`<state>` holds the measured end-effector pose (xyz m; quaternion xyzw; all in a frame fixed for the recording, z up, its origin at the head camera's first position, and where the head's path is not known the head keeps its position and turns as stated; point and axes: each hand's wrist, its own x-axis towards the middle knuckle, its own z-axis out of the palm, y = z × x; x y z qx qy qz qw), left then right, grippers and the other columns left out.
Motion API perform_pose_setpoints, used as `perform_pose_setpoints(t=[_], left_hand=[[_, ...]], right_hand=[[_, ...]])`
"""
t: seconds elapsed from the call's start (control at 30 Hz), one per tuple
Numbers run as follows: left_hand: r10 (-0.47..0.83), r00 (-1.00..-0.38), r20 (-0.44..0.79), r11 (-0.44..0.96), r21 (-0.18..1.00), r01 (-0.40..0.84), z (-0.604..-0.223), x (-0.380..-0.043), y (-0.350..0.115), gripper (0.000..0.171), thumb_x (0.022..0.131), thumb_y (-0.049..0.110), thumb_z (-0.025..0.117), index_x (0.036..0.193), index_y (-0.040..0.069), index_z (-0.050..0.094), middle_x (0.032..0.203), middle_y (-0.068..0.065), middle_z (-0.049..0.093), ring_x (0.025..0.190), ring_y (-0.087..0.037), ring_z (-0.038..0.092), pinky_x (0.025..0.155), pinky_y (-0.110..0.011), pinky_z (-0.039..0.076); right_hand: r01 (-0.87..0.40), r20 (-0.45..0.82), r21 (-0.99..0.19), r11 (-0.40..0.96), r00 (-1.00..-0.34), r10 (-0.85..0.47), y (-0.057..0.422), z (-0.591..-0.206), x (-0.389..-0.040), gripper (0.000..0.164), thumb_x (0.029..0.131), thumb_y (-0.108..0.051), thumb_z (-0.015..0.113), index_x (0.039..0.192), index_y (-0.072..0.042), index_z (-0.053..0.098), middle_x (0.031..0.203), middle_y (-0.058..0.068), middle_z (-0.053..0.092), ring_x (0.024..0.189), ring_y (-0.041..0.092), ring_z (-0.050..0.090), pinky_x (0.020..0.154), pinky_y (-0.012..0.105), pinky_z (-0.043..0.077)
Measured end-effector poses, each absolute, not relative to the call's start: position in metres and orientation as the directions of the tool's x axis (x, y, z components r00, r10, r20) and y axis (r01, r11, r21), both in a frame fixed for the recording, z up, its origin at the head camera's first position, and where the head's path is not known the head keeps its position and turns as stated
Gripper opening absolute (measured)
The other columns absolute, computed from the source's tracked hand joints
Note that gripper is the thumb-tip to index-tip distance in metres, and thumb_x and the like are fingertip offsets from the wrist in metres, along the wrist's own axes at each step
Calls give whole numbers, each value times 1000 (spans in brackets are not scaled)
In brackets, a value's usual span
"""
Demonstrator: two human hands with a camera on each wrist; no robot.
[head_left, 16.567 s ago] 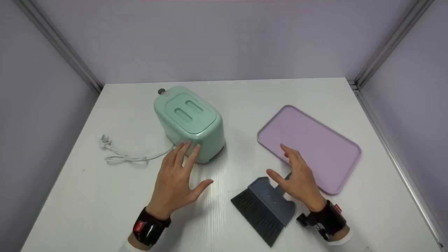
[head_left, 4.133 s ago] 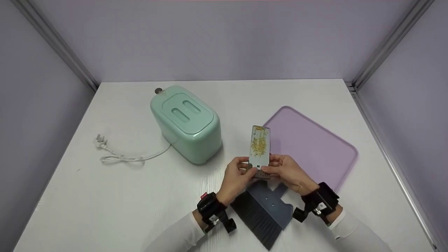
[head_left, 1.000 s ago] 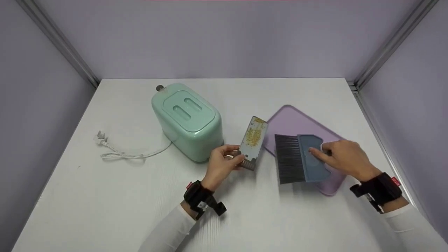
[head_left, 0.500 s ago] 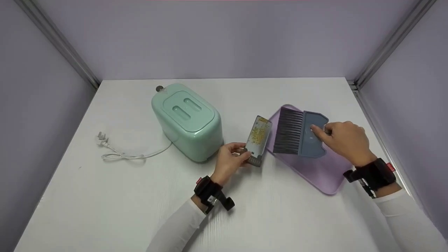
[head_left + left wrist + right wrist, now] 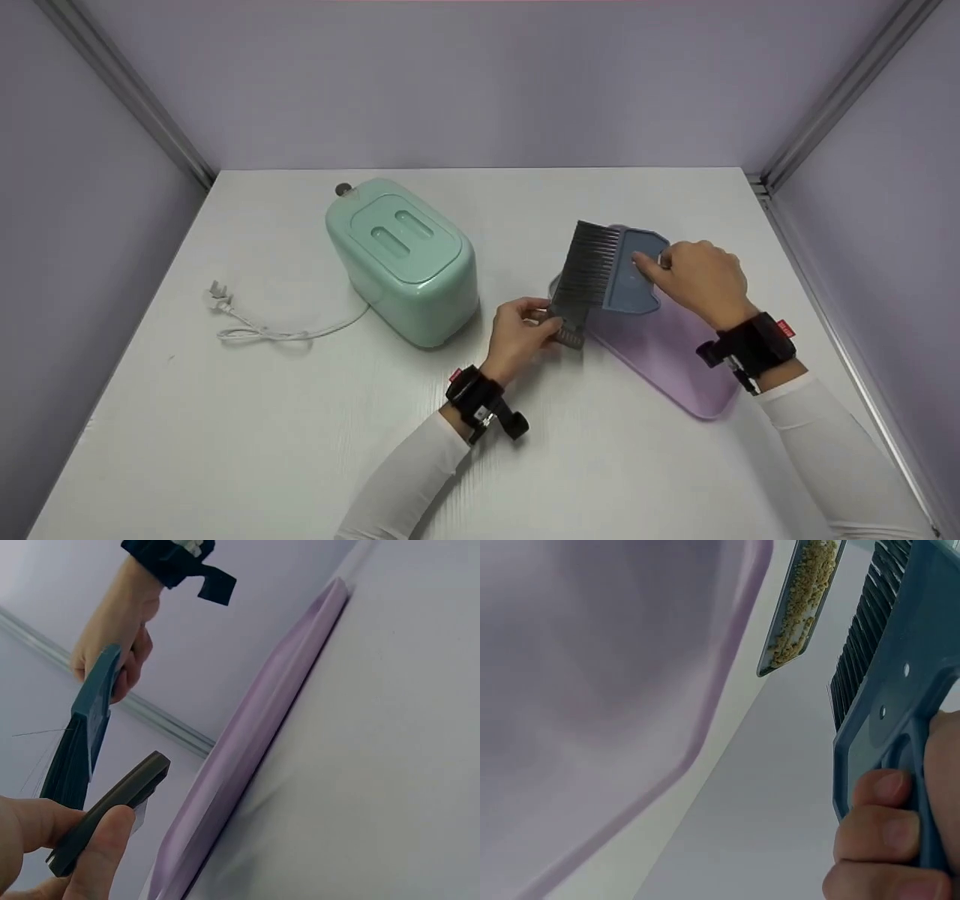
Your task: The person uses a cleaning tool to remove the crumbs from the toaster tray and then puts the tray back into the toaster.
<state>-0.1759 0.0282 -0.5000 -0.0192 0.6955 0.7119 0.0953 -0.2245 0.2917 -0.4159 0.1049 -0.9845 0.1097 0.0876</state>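
My left hand [image 5: 517, 337] pinches the dark, ridged end of a toaster crumb tray [image 5: 571, 339] between thumb and fingers. Yellow-brown crumbs [image 5: 804, 604] cover its flat metal part in the right wrist view. My right hand [image 5: 703, 281] grips the handle of a blue-grey hand brush [image 5: 631, 281]. From the head, the black bristles [image 5: 587, 262] overlap the crumb tray and hide most of it; in the right wrist view they are beside it, with a gap between. Under both lies a purple tray [image 5: 675, 360], its far left part covered by the brush.
A mint-green toaster [image 5: 405, 255] stands left of my hands, its top lid on. Its white cord [image 5: 277, 336] runs left to a plug [image 5: 217, 294] on the white table [image 5: 262, 435]. Pale panels enclose the back and sides.
Within the last second, my right hand has brought the brush up and leftward over the crumb tray. My left hand has moved right with the crumb tray. Earlier, the brush lay on the table.
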Motion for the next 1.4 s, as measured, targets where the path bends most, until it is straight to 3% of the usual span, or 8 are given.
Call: perform_pose_setpoints(t=[0.2,0.5,1.1,1.4], left_hand=[[98,-982,-163,-23,986,-166,-500,-180,36,27,82,7,73,108,4,68,94,-10,67,72,-15,68,68,-37,62],[99,-982,-164,-60,984,-170,-494,-181,43,28,81,4,74,108,3,67,92,-9,65,70,-15,67,63,-30,61],[100,-984,-148,15,989,-148,-498,-184,42,31,80,5,75,110,1,67,93,-7,64,71,-10,63,62,-27,60],[116,-987,-108,89,991,-98,-496,-185,41,33,81,5,74,113,-3,67,91,-7,64,68,-8,62,58,-25,59]], right_hand=[[-192,166,-169,967,-972,-164,291,-416,-231,62,91,-59,52,47,-16,42,47,-5,26,43,13,27,36,26,15],[-181,144,-126,975,-976,-163,295,-420,-237,64,92,-59,51,46,-17,37,48,-5,26,43,14,29,36,28,19],[-156,93,-77,985,-984,-149,321,-424,-241,63,91,-60,51,49,-16,37,48,-4,28,43,16,33,37,30,22],[-186,234,-34,982,-957,-174,329,-409,-240,66,92,-61,50,46,-16,37,45,-6,23,41,14,25,34,28,15]])
